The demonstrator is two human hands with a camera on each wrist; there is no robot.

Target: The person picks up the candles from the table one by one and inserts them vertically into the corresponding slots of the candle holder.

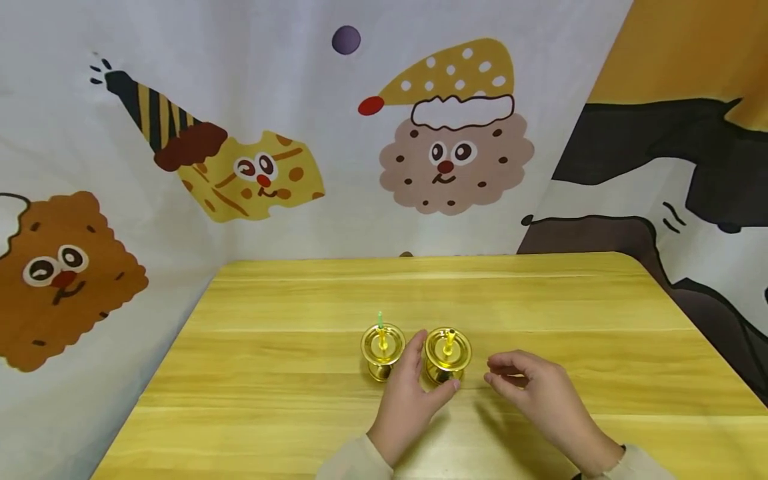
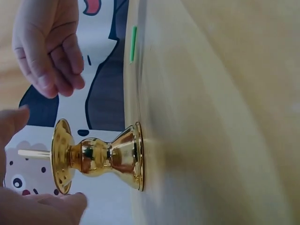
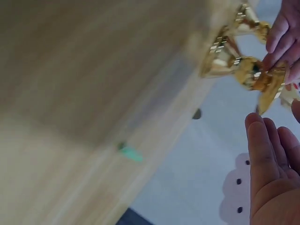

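Two gold candle holders stand upright side by side on the table. From the left holder (image 1: 383,347) rises a thin green stick (image 1: 380,320). The right holder (image 1: 448,350) has a bare gold tube in its dish. My left hand (image 1: 411,393) spreads thumb and fingers around the near left side of the right holder; whether it touches I cannot tell. My right hand (image 1: 543,393) hovers to the right of that holder, fingers loosely bent, with nothing visible in them. Another green stick (image 2: 133,44) lies on the table; the right wrist view also shows this green stick (image 3: 130,152), hidden in the head view.
A pale wood-grain table (image 1: 270,387) carries everything. Behind it hangs a white cloth (image 1: 348,200) printed with cartoon biscuits and cheese.
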